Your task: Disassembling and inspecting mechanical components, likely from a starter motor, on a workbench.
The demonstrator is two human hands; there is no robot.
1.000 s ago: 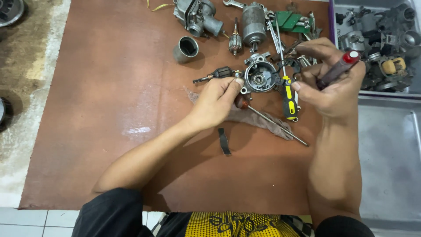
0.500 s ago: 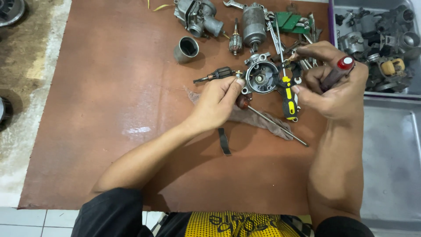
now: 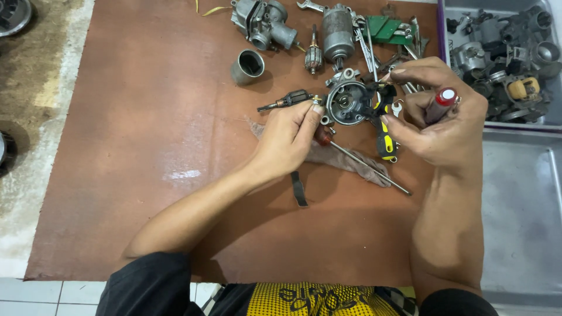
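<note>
Just one head cam here, looking steeply down at the brown mat [image 3: 146, 146] from close up. Wearer's lap sits at the near edge, parts tray [image 3: 497, 126] far right.

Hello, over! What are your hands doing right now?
Left hand pinching small part beside round metal housing. Right hand gripping red-capped tool. Yellow-black screwdriver, long rod lying close by.

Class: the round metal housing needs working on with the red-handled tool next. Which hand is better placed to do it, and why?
Right. The right hand already grips the red-handled tool beside the round housing; the left hand is at the housing's other edge, likely steadying it.
</note>
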